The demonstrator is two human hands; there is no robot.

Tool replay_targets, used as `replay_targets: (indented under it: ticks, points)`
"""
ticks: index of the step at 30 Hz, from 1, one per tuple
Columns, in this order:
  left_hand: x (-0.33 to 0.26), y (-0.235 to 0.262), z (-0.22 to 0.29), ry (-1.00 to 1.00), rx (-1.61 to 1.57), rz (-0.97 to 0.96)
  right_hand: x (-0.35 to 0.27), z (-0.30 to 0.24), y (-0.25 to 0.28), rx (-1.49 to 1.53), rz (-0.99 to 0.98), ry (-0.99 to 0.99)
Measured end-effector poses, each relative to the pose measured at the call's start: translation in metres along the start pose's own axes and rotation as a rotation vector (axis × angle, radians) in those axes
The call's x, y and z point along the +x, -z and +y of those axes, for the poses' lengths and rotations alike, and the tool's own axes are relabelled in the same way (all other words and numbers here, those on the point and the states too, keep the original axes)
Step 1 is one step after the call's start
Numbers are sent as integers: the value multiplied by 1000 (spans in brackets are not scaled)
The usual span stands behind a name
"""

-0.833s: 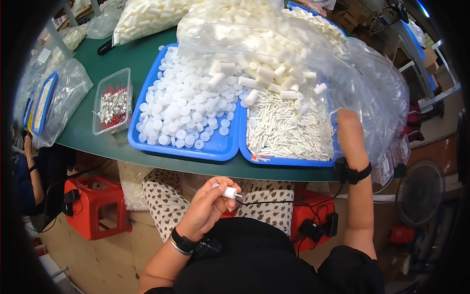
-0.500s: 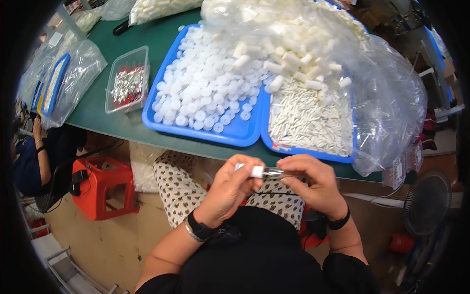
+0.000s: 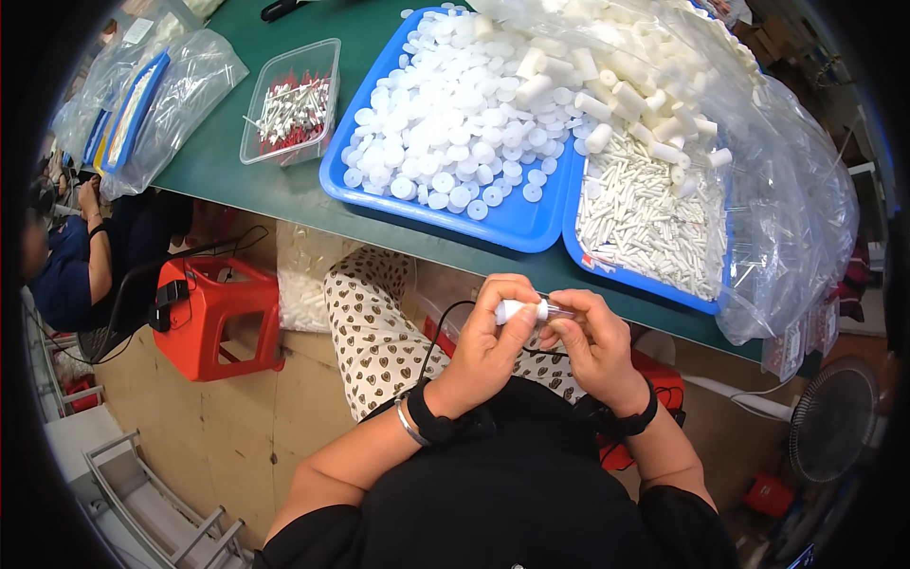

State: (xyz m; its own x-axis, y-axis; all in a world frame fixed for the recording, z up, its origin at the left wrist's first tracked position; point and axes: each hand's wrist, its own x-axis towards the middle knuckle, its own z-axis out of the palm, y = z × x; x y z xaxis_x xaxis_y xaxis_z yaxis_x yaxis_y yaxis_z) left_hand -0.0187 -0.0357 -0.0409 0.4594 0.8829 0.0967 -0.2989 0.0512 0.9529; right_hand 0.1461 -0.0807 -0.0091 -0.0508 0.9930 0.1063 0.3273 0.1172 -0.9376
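Observation:
In front of my body, below the table's near edge, my left hand (image 3: 482, 346) pinches a short white plastic cylinder (image 3: 509, 310) between thumb and fingers. My right hand (image 3: 605, 349) is closed on a slim clear tube (image 3: 560, 311) at the cylinder's right end. The two pieces lie in line and appear to touch, though fingers partly cover where they meet. What sits inside the tube is too small to make out.
On the green table (image 3: 218, 161) stand a blue tray (image 3: 512, 225) of white discs, another blue tray (image 3: 654, 291) of thin white rods and a clear box (image 3: 332, 114) of red-and-white pieces. A plastic bag (image 3: 796, 190) holds white cylinders. A red stool (image 3: 213, 327) stands left.
My hands have come closer together, and the right fingers now cover more of the clear tube. The whole view has shifted, with the table sitting higher and farther right.

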Motion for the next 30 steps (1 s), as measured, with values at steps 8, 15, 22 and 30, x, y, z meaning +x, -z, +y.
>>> replay_targets:
  ticks: [8, 15, 22, 30]
  points:
    - [-1, -2, 1, 51, -224, -270, 0, -8, -3, -110, -131, 87]
    - [8, -3, 16, 372, -630, -132, 11, -14, -19, -159, 9, 129]
    - [-1, 4, 8, 473, -854, -139, 16, -1, -12, -489, -46, 386]
    - [-23, 7, -8, 533, -1133, 62, -2, 7, -52, -430, -40, 102]
